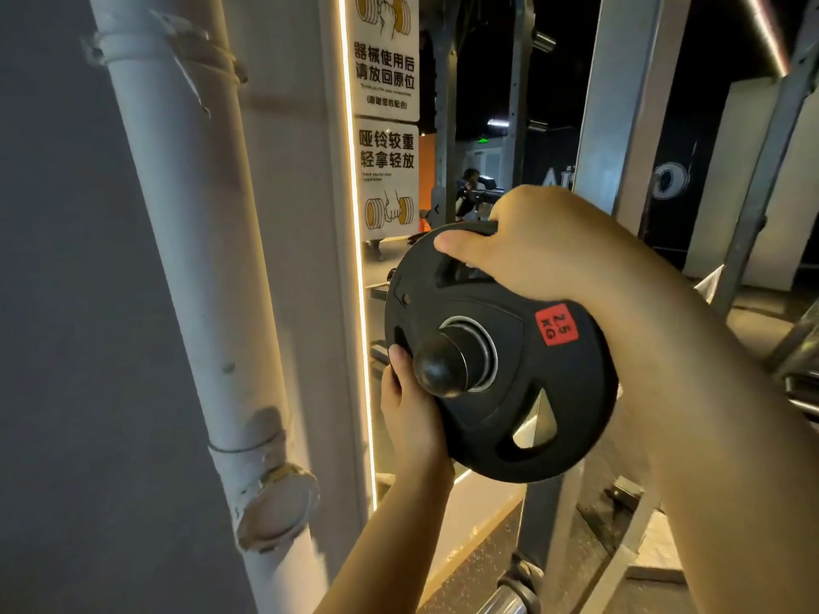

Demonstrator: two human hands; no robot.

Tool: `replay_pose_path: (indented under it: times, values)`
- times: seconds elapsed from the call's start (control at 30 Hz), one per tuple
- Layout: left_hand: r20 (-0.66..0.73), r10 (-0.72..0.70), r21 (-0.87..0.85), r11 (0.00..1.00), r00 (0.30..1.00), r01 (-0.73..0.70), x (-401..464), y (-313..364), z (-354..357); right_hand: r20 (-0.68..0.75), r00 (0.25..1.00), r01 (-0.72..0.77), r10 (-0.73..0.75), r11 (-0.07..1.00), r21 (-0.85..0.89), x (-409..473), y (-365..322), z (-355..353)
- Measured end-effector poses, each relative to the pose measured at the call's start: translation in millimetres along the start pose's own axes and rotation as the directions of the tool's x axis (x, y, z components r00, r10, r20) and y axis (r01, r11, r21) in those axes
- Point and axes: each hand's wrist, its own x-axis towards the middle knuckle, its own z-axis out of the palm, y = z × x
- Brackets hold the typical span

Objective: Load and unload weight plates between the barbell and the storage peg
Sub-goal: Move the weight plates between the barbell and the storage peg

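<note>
Flanking plate (501, 352): pipe (186, 259) (white), signs (385, 126).

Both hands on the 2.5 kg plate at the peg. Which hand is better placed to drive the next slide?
Probably right. The right hand curls through the top grip slot of the black rubber 2.5 kg weight plate, while the left hand only grips its lower-left rim beside the black round-capped peg.

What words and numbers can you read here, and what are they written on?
"2.5 KG": red label on the round black rubber weight plate.
"器械使用后 请放回原位": upper white wall sign; its smaller lines below are too blurred to read.
"哑铃较重 轻拿轻放": lower white wall sign; small English line underneath is blurred.
Pale lettering on the dark back wall: partly hidden, unreadable.
</note>
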Motion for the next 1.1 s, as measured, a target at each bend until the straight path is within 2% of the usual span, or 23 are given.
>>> replay_pose_path:
  times: [0.1, 0.2, 0.27, 0.37, 0.5, 0.67, 0.77, 0.9, 1.0, 1.1]
  values:
    - [0.017, -0.038, -0.019, 0.999, 0.999, 0.038, 0.2, 2.3, -1.8, -0.076, 0.997, -0.018, 0.013, 0.998, -0.063, -5.5, -0.7, 2.5]
    - [0.100, 0.020, -0.003, 1.000, 0.995, -0.020, 4.9, 10.0, -3.2, -0.221, 0.975, -0.022, 0.004, 0.996, -0.082, -21.7, 3.3, 8.8]
    - [0.132, 0.127, 0.052, 0.990, 0.983, -0.135, 17.3, 14.0, -4.1, -0.296, 0.955, -0.014, 0.004, 0.999, -0.033, -35.6, 8.2, 16.7]
    - [0.188, 0.371, 0.127, 0.909, 0.909, -0.397, 40.6, 21.2, -3.4, -0.374, 0.924, -0.027, 0.080, 0.989, 0.145, -54.8, 18.0, 29.0]
    - [0.256, 0.479, 0.131, 0.844, 0.840, -0.521, 53.2, 15.8, -6.4, -0.381, 0.917, -0.039, 0.116, 0.978, 0.204, -60.3, 21.6, 30.0]
    - [0.225, 0.380, 0.116, 0.904, 0.897, -0.412, 44.4, 6.0, -7.7, -0.262, 0.964, -0.003, 0.045, 0.987, 0.159, -45.4, 20.7, 18.9]
    - [0.136, 0.197, 0.058, 0.977, 0.971, -0.206, 26.5, 3.3, -5.0, -0.095, 0.995, -0.009, 0.019, 0.994, 0.112, -25.4, 17.2, 6.1]
    - [0.024, -0.052, -0.025, 0.998, 0.998, 0.053, 9.4, -16.2, -0.8, 0.158, 0.987, -0.031, 0.037, 0.999, -0.044, 8.0, -1.1, -7.2]
    - [0.009, -0.122, -0.121, 0.985, 0.992, 0.123, 6.1, -30.0, 3.5, 0.118, 0.993, 0.011, 0.013, 0.978, -0.206, 17.2, -15.0, -4.2]
    - [0.037, -0.041, -0.178, 0.983, 0.998, 0.047, 12.7, -32.1, 9.0, -0.101, 0.991, 0.053, -0.084, 0.960, -0.275, -0.9, -13.0, 3.9]
